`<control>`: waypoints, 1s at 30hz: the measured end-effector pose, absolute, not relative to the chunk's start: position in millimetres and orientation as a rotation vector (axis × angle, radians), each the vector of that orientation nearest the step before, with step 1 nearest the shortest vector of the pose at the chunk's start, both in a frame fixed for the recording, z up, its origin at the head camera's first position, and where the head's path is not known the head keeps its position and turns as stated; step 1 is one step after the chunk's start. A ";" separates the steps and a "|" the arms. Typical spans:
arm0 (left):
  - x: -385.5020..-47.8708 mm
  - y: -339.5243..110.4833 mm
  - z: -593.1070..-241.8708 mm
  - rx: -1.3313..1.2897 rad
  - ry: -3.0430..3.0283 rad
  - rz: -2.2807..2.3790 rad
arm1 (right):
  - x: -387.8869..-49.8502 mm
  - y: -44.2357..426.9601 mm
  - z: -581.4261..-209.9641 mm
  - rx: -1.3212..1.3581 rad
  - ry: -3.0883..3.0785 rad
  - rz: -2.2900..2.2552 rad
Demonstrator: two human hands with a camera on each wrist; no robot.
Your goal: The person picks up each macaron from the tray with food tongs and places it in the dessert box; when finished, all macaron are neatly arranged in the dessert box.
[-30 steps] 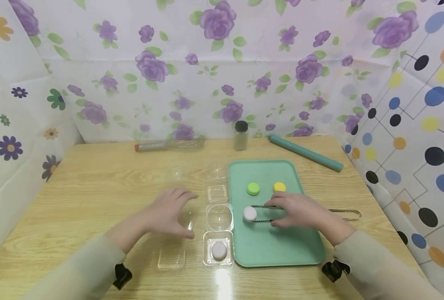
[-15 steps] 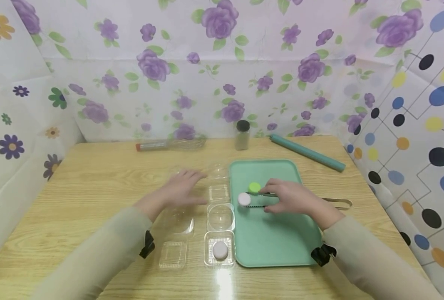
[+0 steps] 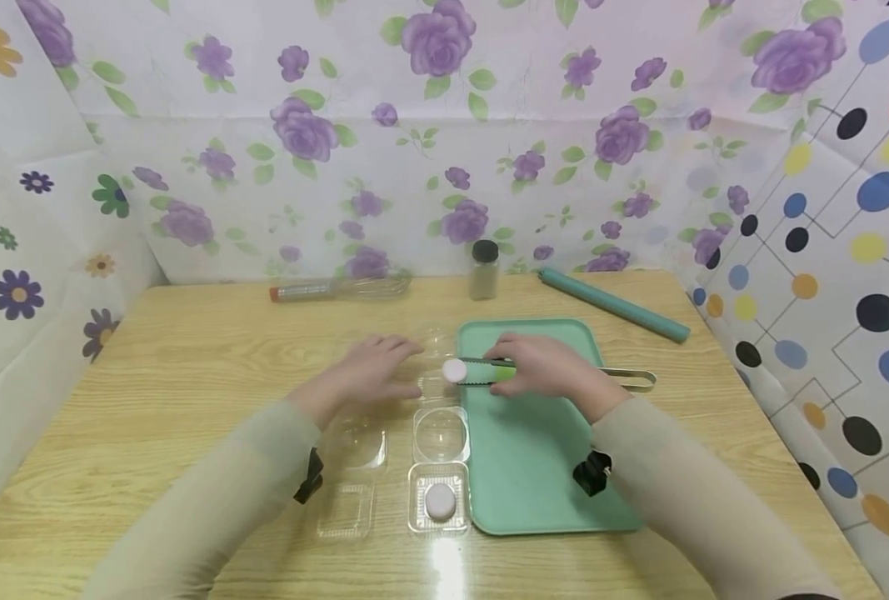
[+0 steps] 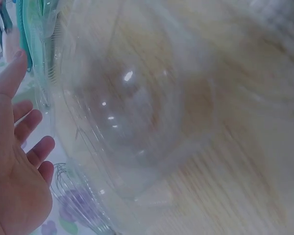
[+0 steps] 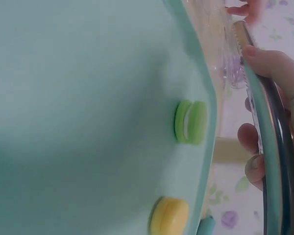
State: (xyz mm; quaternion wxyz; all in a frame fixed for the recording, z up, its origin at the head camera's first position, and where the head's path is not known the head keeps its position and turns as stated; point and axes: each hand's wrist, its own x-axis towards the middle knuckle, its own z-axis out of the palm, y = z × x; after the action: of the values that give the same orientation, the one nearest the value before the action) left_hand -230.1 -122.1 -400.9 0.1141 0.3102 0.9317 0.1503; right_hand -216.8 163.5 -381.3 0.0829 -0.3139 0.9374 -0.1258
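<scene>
My right hand (image 3: 540, 367) grips a pair of metal tongs (image 3: 631, 380) above the green tray (image 3: 549, 483). The tongs' tips pinch a pale pinkish macaron (image 3: 455, 371) over a clear plastic box (image 3: 432, 388), just left of the tray. Fingers spread and holding nothing, my left hand (image 3: 365, 375) hovers beside that box. Another pale macaron (image 3: 440, 502) sits in the nearest open clear box (image 3: 414, 523). On the tray, a green macaron (image 5: 191, 122) and a yellow macaron (image 5: 169, 216) show in the right wrist view; the yellow one is hidden in the head view.
More clear boxes stand left of the tray, including a domed lid (image 3: 441, 435) and a base (image 3: 345, 510). Along the back lie a whisk (image 3: 339, 288) and a teal rolled stick (image 3: 613, 305). A black-capped jar (image 3: 484, 271) stands between them.
The right hand has carried the tongs and pale macaron leftward and away from me, from above the tray to over the box. My left hand has moved away from me and slightly right.
</scene>
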 end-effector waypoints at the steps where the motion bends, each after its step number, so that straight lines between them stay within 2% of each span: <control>1: -230.7 -121.2 -401.3 0.912 2.727 0.436 | -218.8 160.7 -381.5 -0.932 2.797 -0.363; 13: -235.0 -115.9 -404.6 0.939 2.727 0.392 | -231.8 136.7 -386.5 -0.932 2.783 -0.236; 30: -237.7 -114.9 -405.4 0.928 2.719 0.339 | -231.6 122.5 -386.1 -0.879 2.778 -0.077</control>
State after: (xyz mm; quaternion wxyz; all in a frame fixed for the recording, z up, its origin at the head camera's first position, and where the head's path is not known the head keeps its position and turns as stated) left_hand -237.7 -114.9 -405.4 0.1239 0.3184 0.9326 0.1162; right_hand -231.6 122.5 -386.1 0.1131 -0.2996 0.9470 -0.0263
